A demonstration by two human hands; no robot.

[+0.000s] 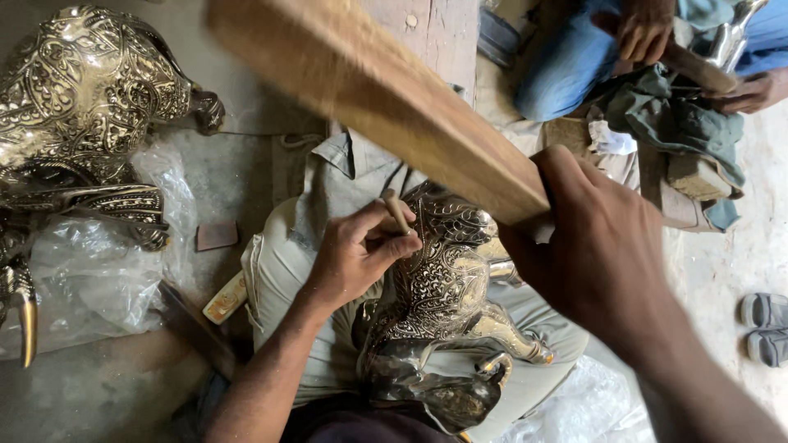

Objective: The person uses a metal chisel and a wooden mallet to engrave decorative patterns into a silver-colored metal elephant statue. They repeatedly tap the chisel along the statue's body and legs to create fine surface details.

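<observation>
Blurred wooden mallet (386,102) gripped by right hand (595,254); left hand (357,250) fingers pinch half-hidden punch (397,210) on metal figurine (439,303).

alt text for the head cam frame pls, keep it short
Seen from above, the person's left hand presses a small punch against an engraved brass elephant figure resting on their lap, while the right hand grips a flat wooden mallet above it. A larger engraved metal figure lies left; another person's hands work behind.
</observation>
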